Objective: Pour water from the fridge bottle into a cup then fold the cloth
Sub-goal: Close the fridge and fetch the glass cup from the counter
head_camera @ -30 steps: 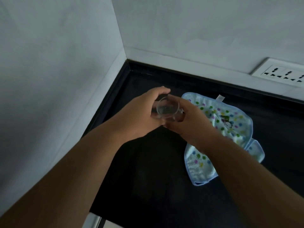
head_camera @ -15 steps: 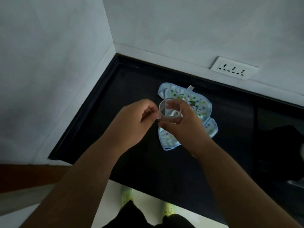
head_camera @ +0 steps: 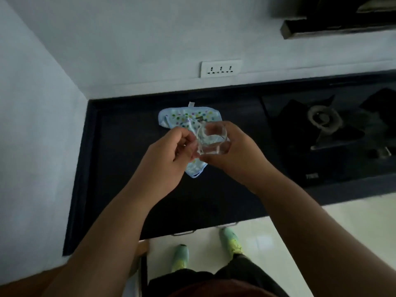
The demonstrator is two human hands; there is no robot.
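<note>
A clear cup is held above the black counter, raised in front of the person and hanging over the spotted cloth that lies beneath it. The right hand wraps the cup from its right side and from below, fingers curled round the wall and thumb near the bottom edge. The left hand is loosely curled beside the cup's left side, its fingertips bent in close against the glass; whether they press the wall or only sit next to it is hard to tell through the blur. The cup is see-through, and the cloth's pale pattern shows through its wall; bright rings mark its rim and base, but whether any water sits inside cannot be made out. The cloth is light blue with coloured dots and a small white tag at its far edge, rumpled and not folded flat, lying toward the back of the counter, below a white wall socket. To the right on the same counter stands a dark gas stove with a round burner. Below the counter's near edge the pale floor shows, with the person's two green shoes on it.
</note>
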